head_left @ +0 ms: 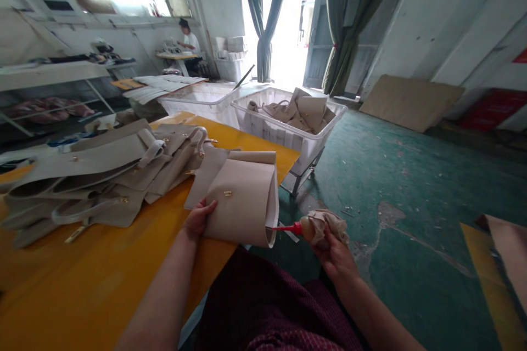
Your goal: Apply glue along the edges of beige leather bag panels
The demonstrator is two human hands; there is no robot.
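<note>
My left hand (198,218) grips the left edge of a beige bag panel (241,197), thumb on its face near a small gold emblem. The folded panel rests on the table's corner, its open right edge facing my other side. My right hand (335,255) is closed around a glue bottle (305,227) with a red nozzle, wrapped in a crumpled cloth (327,226). The nozzle's thin tip reaches the panel's lower right edge; whether it touches is hard to tell. Left of the panel lies a heap of beige bag pieces (102,162) with handles and gold fittings.
The yellow table (135,269) fills the left side. Beyond its far corner stands a white wheeled bin (280,129) holding beige pieces, beside another white bin (197,100). A person (189,41) sits at a sewing machine in the back. A brown board (411,101) leans by the right wall.
</note>
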